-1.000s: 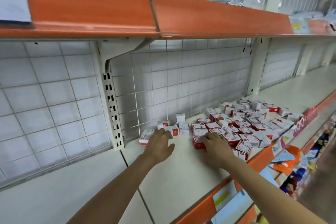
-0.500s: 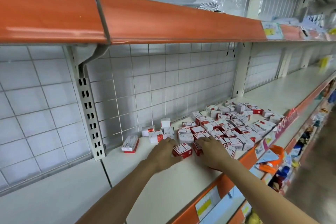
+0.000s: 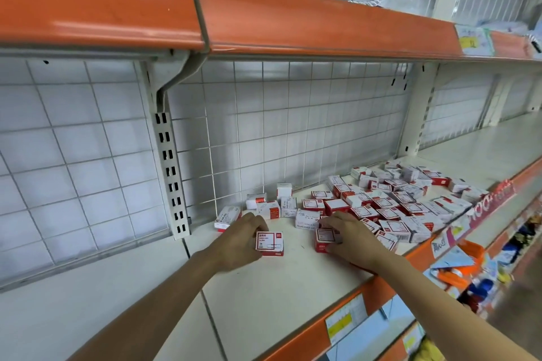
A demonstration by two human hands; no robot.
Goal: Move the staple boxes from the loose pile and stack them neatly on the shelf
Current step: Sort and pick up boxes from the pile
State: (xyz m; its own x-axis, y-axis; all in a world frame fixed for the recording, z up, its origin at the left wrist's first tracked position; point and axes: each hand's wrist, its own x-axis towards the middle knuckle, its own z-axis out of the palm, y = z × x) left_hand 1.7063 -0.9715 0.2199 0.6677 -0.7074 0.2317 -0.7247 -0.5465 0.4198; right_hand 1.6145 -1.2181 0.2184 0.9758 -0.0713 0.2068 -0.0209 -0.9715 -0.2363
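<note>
Left hand is now gripping a staple box pulled clear left of the loose pile, right hand is gripping another box at the pile's near-left edge; stacking is beginning.

L hand now has a red-and-white box in its grip, pulled out from the pile onto bare shelf w/ label up; a sec ago it just reached toward the boxes. R hand has drawn a second box clear of the pile edge.
</note>
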